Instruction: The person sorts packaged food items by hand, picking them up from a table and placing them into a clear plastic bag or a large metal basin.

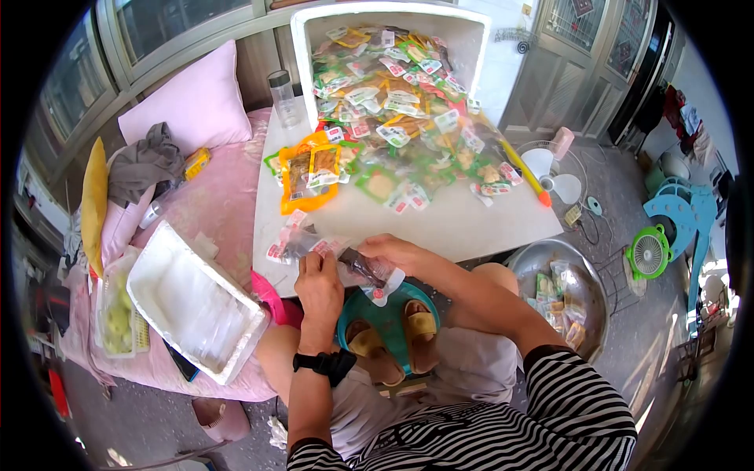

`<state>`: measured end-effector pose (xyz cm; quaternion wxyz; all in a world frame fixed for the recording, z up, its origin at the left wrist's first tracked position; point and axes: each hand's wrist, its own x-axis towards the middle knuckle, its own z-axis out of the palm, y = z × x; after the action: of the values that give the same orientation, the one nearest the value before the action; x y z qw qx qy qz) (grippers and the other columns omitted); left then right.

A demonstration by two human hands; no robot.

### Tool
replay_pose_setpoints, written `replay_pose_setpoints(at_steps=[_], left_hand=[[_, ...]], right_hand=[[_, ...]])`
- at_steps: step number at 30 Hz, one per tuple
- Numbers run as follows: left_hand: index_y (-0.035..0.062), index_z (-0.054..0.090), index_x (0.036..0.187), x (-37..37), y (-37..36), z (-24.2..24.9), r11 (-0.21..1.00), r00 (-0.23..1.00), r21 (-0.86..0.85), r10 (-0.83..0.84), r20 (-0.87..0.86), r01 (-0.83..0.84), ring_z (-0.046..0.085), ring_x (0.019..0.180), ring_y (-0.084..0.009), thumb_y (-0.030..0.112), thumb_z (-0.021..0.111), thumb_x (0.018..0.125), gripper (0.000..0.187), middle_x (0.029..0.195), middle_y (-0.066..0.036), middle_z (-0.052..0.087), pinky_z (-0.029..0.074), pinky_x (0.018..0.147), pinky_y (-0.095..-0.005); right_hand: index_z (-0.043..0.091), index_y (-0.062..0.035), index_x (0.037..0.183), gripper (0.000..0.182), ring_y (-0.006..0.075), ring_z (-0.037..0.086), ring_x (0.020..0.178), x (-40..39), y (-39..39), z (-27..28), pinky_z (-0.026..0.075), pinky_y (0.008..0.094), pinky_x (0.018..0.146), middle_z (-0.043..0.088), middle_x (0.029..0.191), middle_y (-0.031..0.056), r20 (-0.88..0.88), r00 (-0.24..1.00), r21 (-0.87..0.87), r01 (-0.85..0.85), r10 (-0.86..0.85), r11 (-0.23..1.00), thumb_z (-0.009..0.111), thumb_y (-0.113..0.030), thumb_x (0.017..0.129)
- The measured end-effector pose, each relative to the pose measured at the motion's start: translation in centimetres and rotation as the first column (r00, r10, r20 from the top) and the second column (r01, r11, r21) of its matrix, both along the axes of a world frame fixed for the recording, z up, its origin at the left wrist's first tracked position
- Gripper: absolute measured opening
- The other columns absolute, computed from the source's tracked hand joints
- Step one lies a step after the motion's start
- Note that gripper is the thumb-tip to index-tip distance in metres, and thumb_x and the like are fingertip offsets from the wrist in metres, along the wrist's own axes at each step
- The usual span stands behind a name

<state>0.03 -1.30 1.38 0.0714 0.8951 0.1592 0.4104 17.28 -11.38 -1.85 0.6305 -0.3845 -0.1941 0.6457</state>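
Over the front edge of the white table, my right hand (391, 253) grips a clear snack packet (363, 268) with a dark brown piece inside. My left hand (320, 286) has its fingers closed on the near left end of this clear plastic; exactly where they pinch is partly hidden. Just beyond the left fingers lie other clear packets with red and white labels (292, 235). An orange pouch (308, 174) rests farther back on the table. A large pile of snack packets (393, 86) spills toward me from a tipped white foam box (481, 47).
A steel basin (599, 314) with several packets stands on the floor to the right. On the pink bed at left are a white foam tray (188, 294) and a basket of green fruit (118, 314). A teal basin (428, 294) is under my feet. A yellow stick (522, 165) leans by the pile.
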Motion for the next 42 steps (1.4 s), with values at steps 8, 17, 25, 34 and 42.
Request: replay_pose_setpoints(at_steps=[8,17,25,34,42], left_hand=[[-0.0006,0.064,0.089,0.3,-0.3,-0.1,0.993,1.0,-0.119,-0.014,0.007,0.015,0.056,0.074,-0.0334,-0.001,0.061,0.074,0.016,0.077,-0.014,0.052,0.047,0.058,-0.0426],[-0.0004,0.065,0.089,0.5,-0.3,-0.4,0.989,1.0,-0.146,-0.019,0.0,0.019,0.056,0.075,-0.0345,-0.001,0.062,0.073,0.016,0.079,-0.014,0.052,0.047,0.06,-0.0431],[-0.0002,0.065,0.091,0.5,-0.5,-0.4,0.989,0.996,-0.122,-0.091,-0.017,0.088,0.056,0.076,-0.0347,-0.001,0.061,0.073,0.019,0.079,-0.014,0.052,0.048,0.061,-0.0436],[-0.0007,0.064,0.091,0.6,-0.6,-0.4,0.986,0.997,-0.149,-0.075,-0.015,0.072,0.056,0.079,-0.0355,-0.001,0.061,0.071,0.021,0.08,-0.014,0.053,0.048,0.062,-0.0441],[-0.0019,0.064,0.09,0.2,0.3,0.0,0.968,0.974,-0.113,-0.226,0.01,0.226,0.055,0.073,-0.0336,-0.004,0.057,0.073,0.018,0.077,-0.014,0.053,0.045,0.062,-0.0414]], right_hand=[[0.053,0.0034,0.114,0.034,0.0216,0.062,0.095,-1.9,-0.7,1.6,0.051,0.0426,0.086,0.06,0.103,0.0107,-0.202,0.971,0.049,0.138,-0.126,0.989,0.064,-0.015,0.087],[0.06,0.0021,0.108,0.025,0.0229,0.064,0.092,-2.1,-3.2,-1.3,0.055,0.0366,0.08,0.063,0.099,0.0114,0.103,0.969,0.003,0.226,-0.225,0.974,0.061,0.0,0.083],[0.062,0.0019,0.103,0.023,0.0152,0.064,0.085,-3.4,1.6,-1.3,0.055,0.0293,0.072,0.065,0.097,0.0072,0.099,0.923,0.059,0.367,-0.371,0.929,0.066,-0.005,0.082],[0.061,0.0014,0.095,0.024,0.0171,0.063,0.067,-4.2,-2.4,1.7,0.055,0.0301,0.059,0.064,0.081,0.0107,0.198,0.968,-0.206,0.196,-0.155,0.959,0.066,-0.02,0.086],[0.06,-0.0001,0.079,0.009,0.016,0.057,0.049,-6.4,3.5,0.8,0.052,0.029,0.045,0.061,0.065,0.0087,0.193,0.899,-0.134,0.42,-0.393,0.897,0.054,-0.005,0.084]])
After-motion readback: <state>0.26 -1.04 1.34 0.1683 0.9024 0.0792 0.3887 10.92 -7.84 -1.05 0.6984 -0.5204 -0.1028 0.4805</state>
